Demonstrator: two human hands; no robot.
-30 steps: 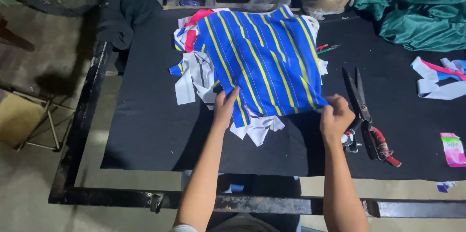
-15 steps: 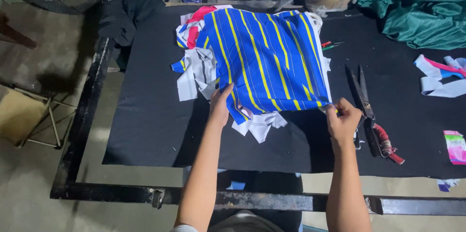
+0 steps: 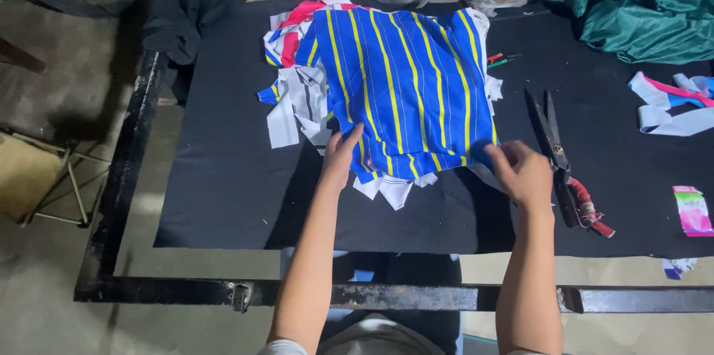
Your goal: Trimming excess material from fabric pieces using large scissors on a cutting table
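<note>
Blue striped cloth (image 3: 405, 84) lies atop scrap pile (image 3: 297, 102) on black tabletop (image 3: 223, 176). Our left hand (image 3: 342, 154) presses flat, fingers spread, on near edge; right hand (image 3: 524, 173) pinches near corner. Scissors (image 3: 554, 150) just beside. We'd keep edges square, tension even.

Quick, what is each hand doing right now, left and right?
Left hand: open, fingers flat on the blue striped fabric.
Right hand: closed, pinching that fabric's near right corner.

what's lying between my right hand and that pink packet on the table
In the head view, large black scissors with red-wrapped handles lie between the right hand and the pink packet.
</note>
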